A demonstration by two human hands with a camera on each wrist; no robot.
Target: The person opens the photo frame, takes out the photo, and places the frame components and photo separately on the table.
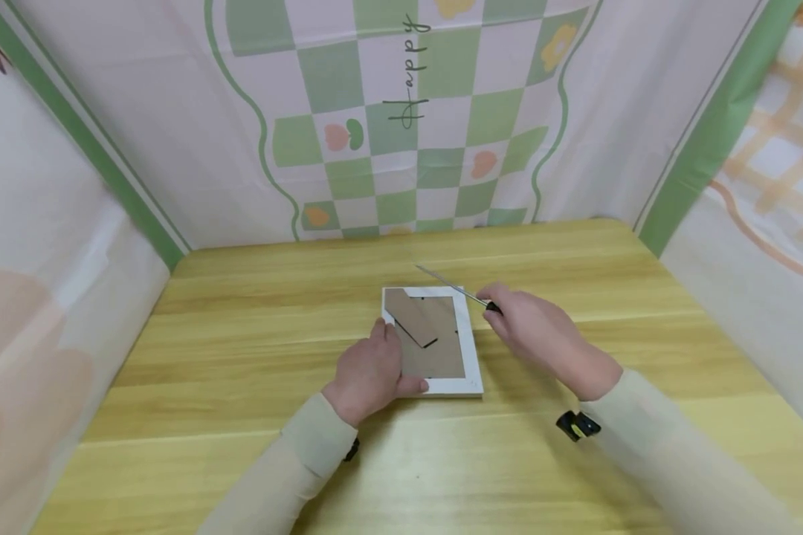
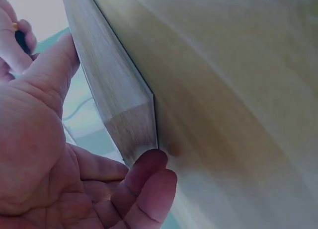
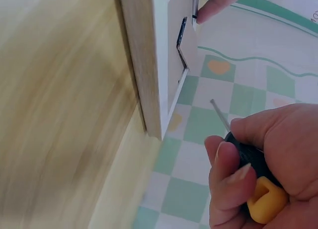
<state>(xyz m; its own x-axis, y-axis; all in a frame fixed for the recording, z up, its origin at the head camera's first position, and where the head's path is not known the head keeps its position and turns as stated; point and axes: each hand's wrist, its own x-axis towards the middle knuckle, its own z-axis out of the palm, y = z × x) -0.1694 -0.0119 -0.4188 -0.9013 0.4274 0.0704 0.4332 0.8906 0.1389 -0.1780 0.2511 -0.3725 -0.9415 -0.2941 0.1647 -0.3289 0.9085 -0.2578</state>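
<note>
A white picture frame [image 1: 470,349] lies face down on the table, its brown backing board [image 1: 438,364] and angled stand leg [image 1: 410,319] upward. Small dark tabs show at the edges of the backing. My left hand [image 1: 368,375] grips the frame's near left corner, thumb along the near border and fingers at the left side. In the left wrist view, fingertips curl at a corner of the frame's side [image 2: 112,65]. My right hand [image 1: 538,327] holds a screwdriver [image 3: 253,162] with a black and yellow handle. Its thin metal shaft points left, above the frame's far edge.
The wood-grain table [image 1: 241,334] extends around the frame on all sides. A checked green and white cloth [image 1: 442,122] hangs behind it, with more printed cloth at both sides. Black straps [image 1: 578,426] sit at the wrists.
</note>
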